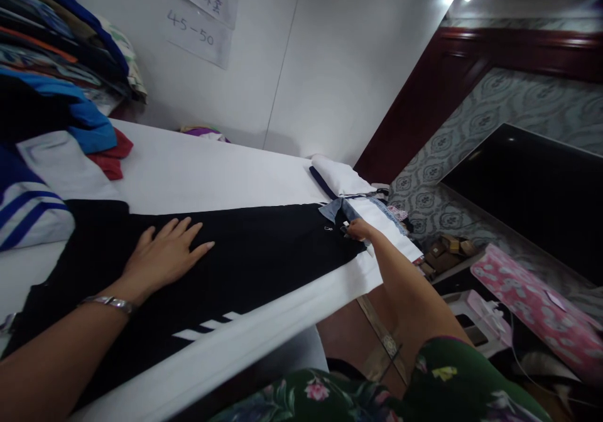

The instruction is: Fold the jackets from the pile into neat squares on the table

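A black garment (264,240) with white slanted stripes lies stretched along the white table. My left hand (164,252) rests flat on it, fingers spread, and a metal bracelet circles that wrist. At the far end, my right hand (360,229) is closed in a pinch at the garment's edge, where a small white and dark bit shows by the fingertips. A small white mark sits on the black cloth just left of those fingers. Touching that end is a piece of blue-grey cloth (331,210). The fingers partly hide what they grip.
Piled clothes (61,39) stand at the left, with a white and blue striped garment (35,211) in front. A folded white cloth (343,177) lies at the table's far end. Right of the white table (211,171) are a pink patterned cover (532,296) and small boxes (440,252).
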The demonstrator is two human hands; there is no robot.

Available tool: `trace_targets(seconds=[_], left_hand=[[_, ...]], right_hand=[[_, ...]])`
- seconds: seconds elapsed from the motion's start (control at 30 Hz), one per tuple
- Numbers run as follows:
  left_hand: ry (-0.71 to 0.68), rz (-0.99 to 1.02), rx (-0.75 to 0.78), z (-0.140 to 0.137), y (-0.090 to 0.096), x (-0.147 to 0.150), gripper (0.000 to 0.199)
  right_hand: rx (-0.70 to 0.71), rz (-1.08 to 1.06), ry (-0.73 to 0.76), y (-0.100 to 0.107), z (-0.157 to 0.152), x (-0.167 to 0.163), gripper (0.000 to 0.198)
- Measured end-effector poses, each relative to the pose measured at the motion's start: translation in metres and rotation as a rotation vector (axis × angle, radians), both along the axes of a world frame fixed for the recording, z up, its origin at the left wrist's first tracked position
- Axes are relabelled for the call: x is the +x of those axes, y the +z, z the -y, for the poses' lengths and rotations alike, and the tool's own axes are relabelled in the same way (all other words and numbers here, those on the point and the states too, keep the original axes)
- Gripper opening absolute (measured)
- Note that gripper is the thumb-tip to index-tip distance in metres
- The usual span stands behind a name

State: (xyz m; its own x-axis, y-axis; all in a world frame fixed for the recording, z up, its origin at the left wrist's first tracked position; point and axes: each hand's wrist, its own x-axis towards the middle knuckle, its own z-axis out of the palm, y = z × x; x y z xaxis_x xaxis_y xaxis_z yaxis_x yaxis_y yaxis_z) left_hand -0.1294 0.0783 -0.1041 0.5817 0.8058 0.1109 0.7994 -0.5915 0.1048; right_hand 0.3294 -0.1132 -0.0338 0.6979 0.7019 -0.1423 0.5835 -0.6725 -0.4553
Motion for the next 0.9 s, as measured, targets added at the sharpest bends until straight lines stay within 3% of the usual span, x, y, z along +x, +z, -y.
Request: trace_targets(seconds=[0.1,0.27,0.6,0.77,0.9], left_hand=[[0.005,-0.002,-0.005,0.000,0.001,0.001,0.067],[0.010,0.002,0.000,-0.002,-0.001,0.000,0.065],[0.010,-0.011,-0.007,0.001,0.004,0.000,0.067],[0.004,-0.023,-0.010,0.002,0.007,0.001,0.068],[0.013,-0.014,-0.015,0.000,0.005,0.002,0.068]], right_hand=[[-0.039,-0.084,-0.094,0.008,0.002,0.007,0.013],[0.066,-0.143,-0.156,0.016,0.004,0.016,0.010],[0.049,-0.241,0.004,0.036,0.018,0.026,0.020],[0.071,-0.046,0.017,0.024,0.017,0.016,0.029],[0.092,0.178,0.075,-0.010,0.017,-0.008,0.043]])
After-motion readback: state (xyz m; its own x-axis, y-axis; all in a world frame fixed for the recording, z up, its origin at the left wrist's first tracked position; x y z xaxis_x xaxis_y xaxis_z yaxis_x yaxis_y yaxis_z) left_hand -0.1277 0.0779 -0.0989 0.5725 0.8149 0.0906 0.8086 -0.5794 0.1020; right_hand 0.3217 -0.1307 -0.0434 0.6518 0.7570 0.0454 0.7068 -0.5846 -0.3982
